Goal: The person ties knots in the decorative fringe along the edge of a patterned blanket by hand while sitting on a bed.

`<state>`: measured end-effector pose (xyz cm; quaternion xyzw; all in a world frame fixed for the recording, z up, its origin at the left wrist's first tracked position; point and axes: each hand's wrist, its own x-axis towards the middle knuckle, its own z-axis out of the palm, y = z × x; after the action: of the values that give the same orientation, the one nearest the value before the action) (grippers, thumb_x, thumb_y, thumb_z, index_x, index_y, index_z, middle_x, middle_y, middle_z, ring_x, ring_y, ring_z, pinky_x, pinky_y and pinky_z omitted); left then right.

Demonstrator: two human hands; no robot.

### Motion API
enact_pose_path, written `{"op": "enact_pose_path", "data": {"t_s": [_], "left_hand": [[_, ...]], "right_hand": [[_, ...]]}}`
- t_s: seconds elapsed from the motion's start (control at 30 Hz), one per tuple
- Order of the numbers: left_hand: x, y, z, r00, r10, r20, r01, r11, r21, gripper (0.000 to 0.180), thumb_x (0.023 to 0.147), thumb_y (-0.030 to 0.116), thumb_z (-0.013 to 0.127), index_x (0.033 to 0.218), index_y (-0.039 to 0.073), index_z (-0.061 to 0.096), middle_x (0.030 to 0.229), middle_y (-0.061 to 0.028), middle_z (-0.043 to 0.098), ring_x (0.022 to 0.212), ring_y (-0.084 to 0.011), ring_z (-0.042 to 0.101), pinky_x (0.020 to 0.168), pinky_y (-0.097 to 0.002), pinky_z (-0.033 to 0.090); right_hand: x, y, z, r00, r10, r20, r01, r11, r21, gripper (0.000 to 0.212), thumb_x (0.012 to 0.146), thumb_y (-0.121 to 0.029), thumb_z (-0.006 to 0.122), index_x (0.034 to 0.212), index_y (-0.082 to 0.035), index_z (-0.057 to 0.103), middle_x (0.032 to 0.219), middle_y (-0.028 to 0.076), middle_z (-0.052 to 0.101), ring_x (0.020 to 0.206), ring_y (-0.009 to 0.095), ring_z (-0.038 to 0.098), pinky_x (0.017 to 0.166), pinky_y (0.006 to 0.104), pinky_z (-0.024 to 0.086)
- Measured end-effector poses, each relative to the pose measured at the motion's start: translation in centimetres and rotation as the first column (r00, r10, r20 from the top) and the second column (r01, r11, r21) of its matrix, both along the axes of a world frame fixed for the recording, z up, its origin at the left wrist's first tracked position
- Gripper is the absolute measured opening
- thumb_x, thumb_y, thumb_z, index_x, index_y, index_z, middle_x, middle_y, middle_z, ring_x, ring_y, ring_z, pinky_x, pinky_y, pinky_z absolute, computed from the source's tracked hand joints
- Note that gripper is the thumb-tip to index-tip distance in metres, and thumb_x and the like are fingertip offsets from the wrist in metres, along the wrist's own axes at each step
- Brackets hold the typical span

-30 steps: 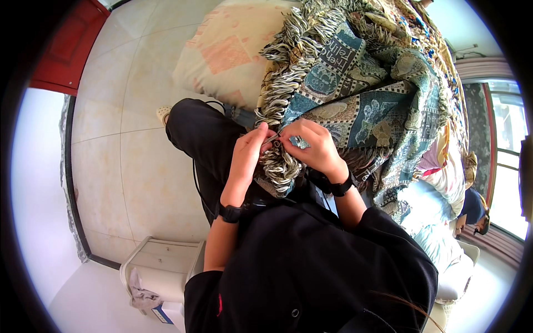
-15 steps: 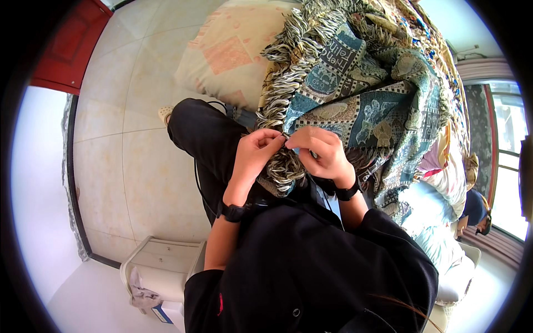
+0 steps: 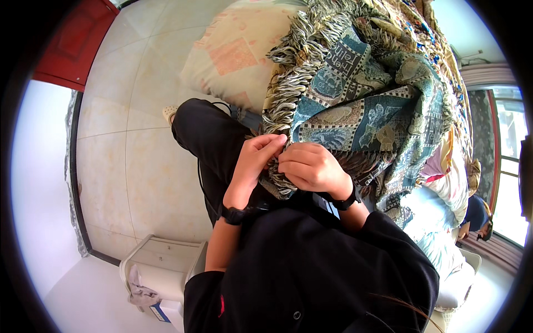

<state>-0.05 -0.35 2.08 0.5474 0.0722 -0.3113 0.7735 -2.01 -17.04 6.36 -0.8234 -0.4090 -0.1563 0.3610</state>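
Currently we log two bare hands at work near mid-view, on the twisted cream-and-dark fringe (image 3: 286,97) of a woven throw (image 3: 338,122). Clock positions below take the meeting point of the hands as the dial's centre.

Left hand (image 3: 251,164): lies just toward 9 o'clock, thumb and forefinger brought together at the tips, nipping the fringe where it borders the cloth. Any finer item in that pinch is too small for us to make out.

Right hand (image 3: 313,167): just toward 4 o'clock, back uppermost, fingers bent inward against the fringe near the left hand. Its fingertips are partly hidden; how tightly they close, and on what, we cannot tell.

Throw: teal and beige picture panels, rumpled, spread from 12 round to 3 o'clock. The fringe climbs from between the hands toward 12, and a short looped stretch hangs below them at 6.

Surroundings: at 11 we record a pale cushion (image 3: 233,58) with pink squares, beside the fringe; between 9 and 10, a dark trouser leg (image 3: 205,130), with a light shoe (image 3: 169,115) beyond its knee. We find a whitish cabinet (image 3: 166,252) between 7 and 8, a greyish crumpled cloth (image 3: 141,291) at its side. A red door (image 3: 72,44) stands far off at 10; a bright window (image 3: 512,161) at 3.
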Motion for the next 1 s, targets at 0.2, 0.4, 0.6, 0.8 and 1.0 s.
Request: {"op": "enact_pose_path", "data": {"t_s": [0.2, 0.4, 0.6, 0.8, 1.0], "left_hand": [[0.1, 0.1, -0.4, 0.993, -0.036, 0.112, 0.050, 0.991, -0.125, 0.024, 0.085, 0.014, 0.067, 0.099, -0.005, 0.064, 0.089, -0.0048, 0.066, 0.078, -0.0076, 0.059, 0.070, -0.0209, 0.047], [0.3, -0.1, -0.7, 0.996, 0.014, 0.089, -0.007, 0.997, -0.073, 0.023, 0.083, 0.011, 0.068, 0.099, -0.006, 0.064, 0.088, -0.0046, 0.066, 0.077, -0.0069, 0.060, 0.070, -0.0200, 0.047], [0.5, -0.1, 0.1, 0.995, 0.084, -0.057, -0.094, 0.975, -0.201, 0.020, 0.083, 0.011, 0.068, 0.097, -0.003, 0.066, 0.085, -0.0017, 0.067, 0.073, -0.0055, 0.059, 0.065, -0.0188, 0.045], [0.4, 0.4, -0.3, 0.995, 0.096, -0.025, -0.099, 0.980, -0.171, 0.019, 0.086, 0.016, 0.065, 0.096, 0.000, 0.069, 0.073, 0.0061, 0.061, 0.059, 0.0005, 0.046, 0.052, -0.0165, 0.031], [0.3, 0.2, -0.6, 0.993, 0.113, -0.040, -0.118, 0.982, -0.144, 0.021, 0.087, 0.021, 0.063, 0.092, 0.002, 0.070, 0.064, 0.0093, 0.049, 0.055, 0.0007, 0.034, 0.049, -0.0187, 0.023]], "right_hand": [[-0.3, 0.3, 0.5, 0.996, 0.079, -0.047, -0.081, 0.996, -0.033, 0.015, 0.065, -0.004, 0.066, 0.079, -0.006, 0.061, 0.083, 0.006, 0.060, 0.071, 0.025, 0.060, 0.062, 0.0349, 0.050], [-0.3, -0.1, 0.4, 0.986, -0.031, -0.164, 0.058, 0.985, 0.161, 0.020, 0.065, 0.004, 0.058, 0.081, -0.006, 0.063, 0.083, 0.007, 0.064, 0.072, 0.026, 0.062, 0.065, 0.0342, 0.051], [-0.6, -0.1, -0.4, 0.581, -0.132, -0.803, 0.556, 0.785, 0.274, 0.019, 0.092, -0.013, 0.056, 0.106, 0.000, 0.055, 0.081, 0.003, 0.061, 0.064, 0.005, 0.054, 0.056, 0.0220, 0.044], [-0.4, 0.1, -1.4, 0.472, -0.201, -0.858, 0.520, 0.850, 0.087, 0.022, 0.089, -0.022, 0.064, 0.094, -0.001, 0.058, 0.060, -0.003, 0.054, 0.052, 0.001, 0.045, 0.047, 0.0196, 0.034], [-0.5, 0.8, -1.3, 0.485, -0.243, -0.840, 0.540, 0.839, 0.069, 0.022, 0.085, -0.019, 0.069, 0.094, 0.000, 0.061, 0.062, -0.002, 0.057, 0.056, 0.001, 0.048, 0.050, 0.0196, 0.039]]}}
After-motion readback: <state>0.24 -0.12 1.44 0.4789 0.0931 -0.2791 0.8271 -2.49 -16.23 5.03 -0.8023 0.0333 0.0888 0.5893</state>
